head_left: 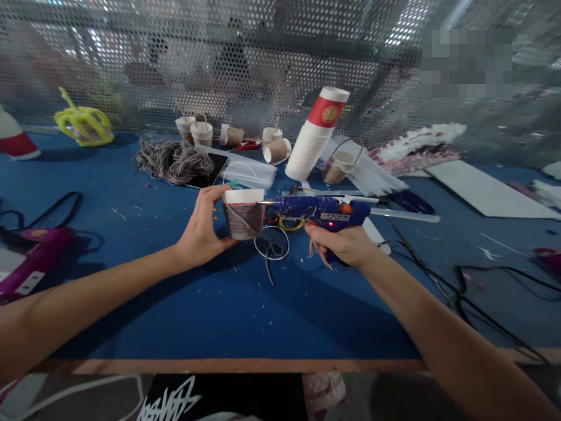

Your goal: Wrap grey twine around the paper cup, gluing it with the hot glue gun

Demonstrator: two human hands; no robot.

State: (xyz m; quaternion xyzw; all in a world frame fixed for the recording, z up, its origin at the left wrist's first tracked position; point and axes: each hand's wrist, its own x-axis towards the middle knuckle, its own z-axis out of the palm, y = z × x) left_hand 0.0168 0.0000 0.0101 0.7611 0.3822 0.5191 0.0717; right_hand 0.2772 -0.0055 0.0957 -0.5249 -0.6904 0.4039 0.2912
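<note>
One nozzle [267, 202] beside cup edge [244, 197].

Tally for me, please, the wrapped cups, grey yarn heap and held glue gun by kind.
Wrapped cups: 7 (one in the left hand)
Grey yarn heap: 1
Blue glue gun: 1 (in the right hand)
Total: 9

1. In our left hand [204, 225] we see a cup [243, 221] ringed with grey-brown stripes, a thin red line, and white at the rim.
2. In our right hand [344, 242] we have a blue gun [302, 207] with an orange patch, a white label and a red light.
3. Beyond our left hand we see grey yarn [170, 161]; left of that hand, a magenta gun [41, 251] patched white.
4. Beyond our right hand we see a white stack [310, 143], its top cup banded red with a gold emblem.
5. Beneath both hands we have a blue table [245, 316], edged brown.
</note>
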